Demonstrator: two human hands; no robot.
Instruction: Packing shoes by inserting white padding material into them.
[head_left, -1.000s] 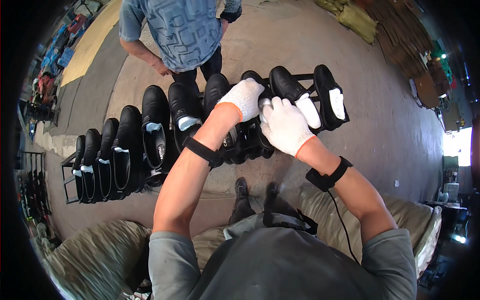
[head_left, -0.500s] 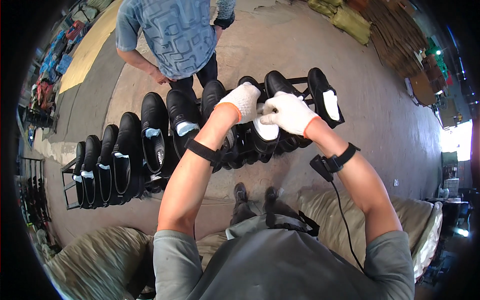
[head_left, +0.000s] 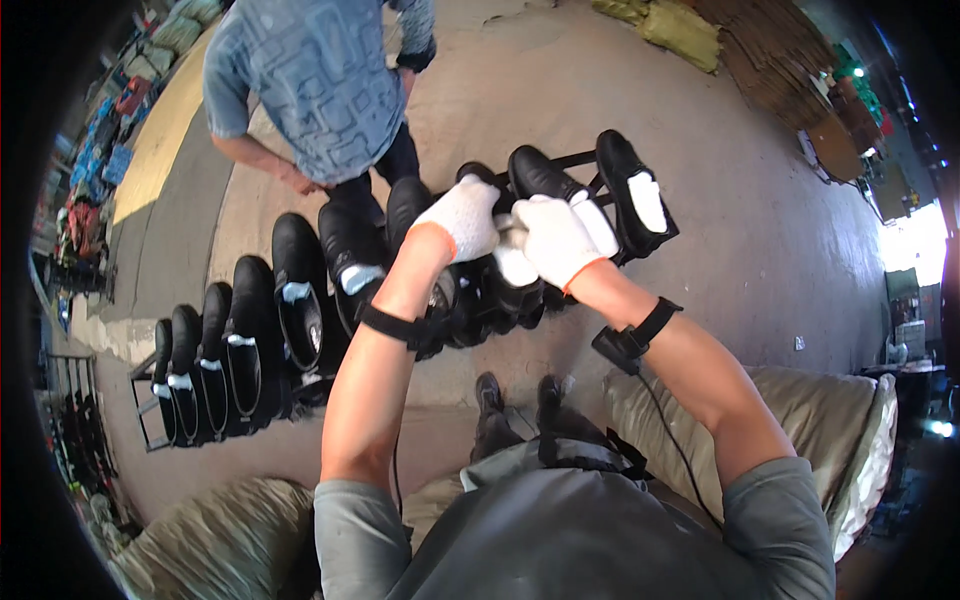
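A row of black slip-on shoes point(head_left: 298, 250) stands on a rack in front of me, toes pointing away. Both my hands wear white knit gloves with orange cuffs and meet over one black shoe point(head_left: 478, 172) right of the middle. My left hand point(head_left: 463, 217) is closed at that shoe's left side. Bent fingers of my right hand point(head_left: 553, 238) press together by its opening, over a small greyish thing I cannot make out. A white insole-like piece point(head_left: 515, 266) shows below the fingers. White pieces also show in the two shoes farther right, including the end shoe point(head_left: 628, 190).
Across the rack stands a person in a blue patterned shirt point(head_left: 310, 90), one hand at the hip. The rack's black metal frame point(head_left: 145, 405) shows at the left end. Large tan covered bundles point(head_left: 800, 425) lie close on both sides of me. Flat brown stacks point(head_left: 770, 60) are at the far right.
The view has shifted slightly. My right hand has drawn in closer to my left hand and nearer to me, uncovering a white piece in the shoe to its right.
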